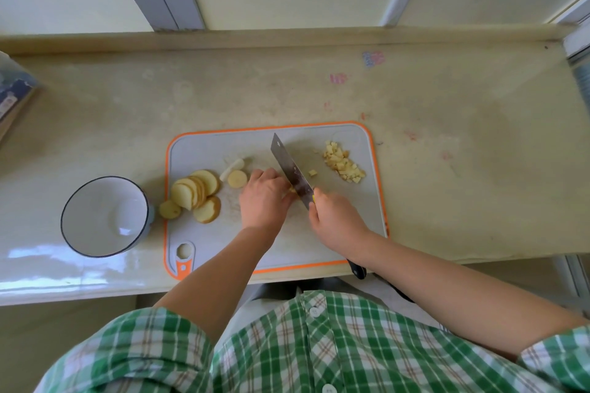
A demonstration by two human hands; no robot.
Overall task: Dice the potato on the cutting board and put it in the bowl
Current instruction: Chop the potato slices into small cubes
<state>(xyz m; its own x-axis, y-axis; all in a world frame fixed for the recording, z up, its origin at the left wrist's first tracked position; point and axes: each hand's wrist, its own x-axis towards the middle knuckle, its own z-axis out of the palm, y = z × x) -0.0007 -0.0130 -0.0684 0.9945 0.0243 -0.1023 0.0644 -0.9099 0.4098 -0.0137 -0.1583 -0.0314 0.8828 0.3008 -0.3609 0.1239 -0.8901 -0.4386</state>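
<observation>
Knife [289,166] against potato [291,190] on cutting board [204,150]

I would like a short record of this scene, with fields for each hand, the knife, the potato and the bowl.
left hand: holds down a potato piece, mostly hidden, beside the blade
right hand: grips the knife
slices: stacked on the left of the cutting board
dice: pile on the board's far right
bowl: left of the board, holds no potato
</observation>
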